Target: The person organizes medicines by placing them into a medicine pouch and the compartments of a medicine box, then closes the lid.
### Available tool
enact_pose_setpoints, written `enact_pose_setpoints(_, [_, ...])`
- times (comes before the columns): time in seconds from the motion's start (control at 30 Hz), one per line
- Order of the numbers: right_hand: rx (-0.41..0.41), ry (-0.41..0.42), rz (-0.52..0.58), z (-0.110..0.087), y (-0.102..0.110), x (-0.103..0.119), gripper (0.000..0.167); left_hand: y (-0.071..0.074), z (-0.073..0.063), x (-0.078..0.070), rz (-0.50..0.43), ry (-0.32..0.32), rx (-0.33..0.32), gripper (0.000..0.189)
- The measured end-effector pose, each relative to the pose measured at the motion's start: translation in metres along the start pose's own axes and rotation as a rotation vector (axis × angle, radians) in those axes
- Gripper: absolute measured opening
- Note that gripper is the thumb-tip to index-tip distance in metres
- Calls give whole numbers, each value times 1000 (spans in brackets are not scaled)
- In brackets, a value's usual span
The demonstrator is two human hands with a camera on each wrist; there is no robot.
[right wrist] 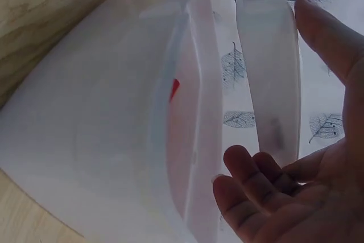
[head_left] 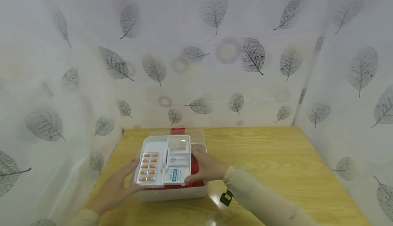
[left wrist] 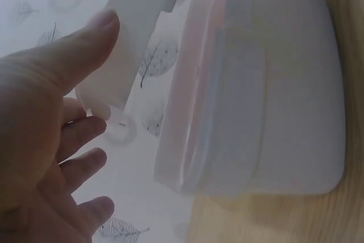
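A white divided tray is held above a white storage box, tilted slightly. My left hand grips its left end; the left wrist view shows the thumb over one side of the tray and fingers at the end below. My right hand holds the right end between thumb and fingers. In the tray lie a blister pack of orange-and-white capsules, a white-and-teal medicine packet and a small white packet. The upper right compartment's contents are unclear.
Inside the box something red shows, mostly hidden by the tray. A translucent lid with a red latch lies back behind the box. Wooden table extends to the right; leaf-print sheeting surrounds it on three sides.
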State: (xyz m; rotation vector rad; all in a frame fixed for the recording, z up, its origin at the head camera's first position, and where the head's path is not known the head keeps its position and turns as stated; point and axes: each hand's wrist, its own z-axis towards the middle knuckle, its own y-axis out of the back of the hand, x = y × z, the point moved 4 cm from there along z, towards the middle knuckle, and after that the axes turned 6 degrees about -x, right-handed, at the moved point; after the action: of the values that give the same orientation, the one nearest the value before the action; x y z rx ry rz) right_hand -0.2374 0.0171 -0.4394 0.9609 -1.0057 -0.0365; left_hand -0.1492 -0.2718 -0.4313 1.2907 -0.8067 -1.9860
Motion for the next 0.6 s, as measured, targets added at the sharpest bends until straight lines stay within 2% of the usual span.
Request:
enact_pose_setpoints(0.1, [16, 35, 19, 4, -10, 1, 110, 2, -2, 9, 4, -16, 2, 84])
enact_pose_setpoints(0.27, [42, 100, 137, 8, -18, 4, 113, -3, -4, 23, 12, -42, 15, 83])
enact_pose_setpoints(0.4, [71, 85, 219, 9, -26, 2, 111, -5, -7, 31, 26, -25, 18, 84])
enact_pose_setpoints(0.6, [91, 18, 347, 14, -36, -4, 111, 0, -8, 32, 54, -15, -18, 83])
